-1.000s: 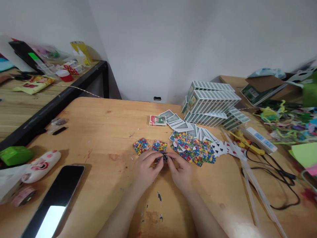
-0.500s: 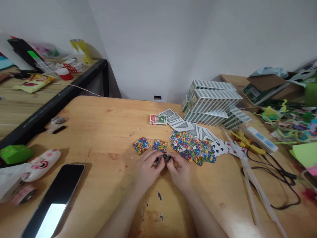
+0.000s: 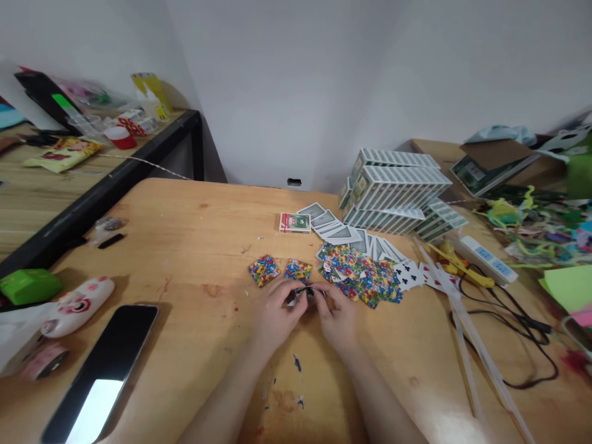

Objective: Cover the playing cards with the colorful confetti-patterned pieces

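Observation:
My left hand [image 3: 280,308] and my right hand [image 3: 337,311] meet at the middle of the table, thumbs and fingers closed on one small bent piece [image 3: 309,292]. It shows white and black and looks like a folded playing card, mostly covered by my fingers. Just beyond my left hand lie two squares with a multicoloured print, a left square [image 3: 264,270] and a right square [image 3: 298,270]. Past my right hand spreads a heap of multicoloured cards [image 3: 365,274], with clubs cards [image 3: 407,274] at its right end.
Grey-backed cards [image 3: 342,234] fan out behind the heap, beside a red-and-green card box [image 3: 295,222]. Striped boxes [image 3: 400,188] are stacked at the back right. A power strip [image 3: 488,259], clear strips and cables lie right. A phone [image 3: 102,373] rests at left.
My fingers have shifted slightly around the small piece, and less of its dark part shows between them. Both hands stay in nearly the same place.

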Demonstrator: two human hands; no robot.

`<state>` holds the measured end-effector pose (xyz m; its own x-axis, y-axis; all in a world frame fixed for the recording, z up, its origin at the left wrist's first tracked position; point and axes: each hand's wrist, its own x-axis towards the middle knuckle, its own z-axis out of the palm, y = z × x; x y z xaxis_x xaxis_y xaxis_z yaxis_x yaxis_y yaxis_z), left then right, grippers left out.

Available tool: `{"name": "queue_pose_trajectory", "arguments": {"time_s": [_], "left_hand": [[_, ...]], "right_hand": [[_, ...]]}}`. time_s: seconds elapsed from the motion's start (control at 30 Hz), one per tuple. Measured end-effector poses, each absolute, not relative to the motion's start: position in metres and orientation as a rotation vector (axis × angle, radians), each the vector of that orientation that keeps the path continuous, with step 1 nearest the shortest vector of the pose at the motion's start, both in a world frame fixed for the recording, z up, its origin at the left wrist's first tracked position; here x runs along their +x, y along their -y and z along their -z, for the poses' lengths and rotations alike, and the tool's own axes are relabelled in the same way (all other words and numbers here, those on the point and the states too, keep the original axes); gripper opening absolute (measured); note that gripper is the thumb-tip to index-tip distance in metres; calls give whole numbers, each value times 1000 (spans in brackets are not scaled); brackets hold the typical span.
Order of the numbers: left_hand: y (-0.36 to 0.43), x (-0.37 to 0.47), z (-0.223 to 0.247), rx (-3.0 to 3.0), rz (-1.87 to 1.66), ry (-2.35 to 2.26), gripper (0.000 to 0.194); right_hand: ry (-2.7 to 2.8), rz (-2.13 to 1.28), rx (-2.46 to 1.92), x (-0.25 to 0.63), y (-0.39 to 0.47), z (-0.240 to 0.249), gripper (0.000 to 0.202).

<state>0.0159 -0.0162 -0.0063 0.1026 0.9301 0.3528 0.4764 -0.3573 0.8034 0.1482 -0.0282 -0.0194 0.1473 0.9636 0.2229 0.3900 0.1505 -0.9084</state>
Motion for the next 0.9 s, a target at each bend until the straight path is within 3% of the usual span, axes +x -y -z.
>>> {"name": "queue_pose_trajectory", "arguments": {"time_s": [0.4,0.7,0.9], "left_hand": [[21,17,6,1929,-1148,-1434,23],[21,16,8,1824,-1068,-1474,26],[16,18,10,1502,-1074,-1262,29]], "right_hand": [[1538,-470,-1423,153,31,22,19],[1468,-572,-1462,153,29,25,18],[1251,-697,-1441,154,23,28,18]]}}
